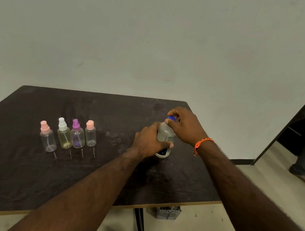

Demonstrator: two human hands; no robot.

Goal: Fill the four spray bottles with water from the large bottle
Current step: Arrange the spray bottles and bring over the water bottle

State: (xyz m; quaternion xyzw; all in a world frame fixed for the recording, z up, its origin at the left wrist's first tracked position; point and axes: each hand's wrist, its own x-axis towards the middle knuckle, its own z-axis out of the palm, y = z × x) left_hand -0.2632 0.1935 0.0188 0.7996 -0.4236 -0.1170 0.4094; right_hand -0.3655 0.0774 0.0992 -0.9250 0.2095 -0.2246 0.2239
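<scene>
On dark table (21, 175), large bottle (166, 135) gripped, pale wall (158, 38) behind

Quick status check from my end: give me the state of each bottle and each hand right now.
large bottle: upright on the table, blue cap on
left hand: grips the large bottle's body
right hand: fingers round the blue cap
left pink-capped spray bottle: upright, capped
white-capped spray bottle: upright, capped
purple-capped spray bottle: upright, capped
right pink-capped spray bottle: upright, capped

Bare forearms; orange thread bracelet (201, 144) on right wrist.
</scene>
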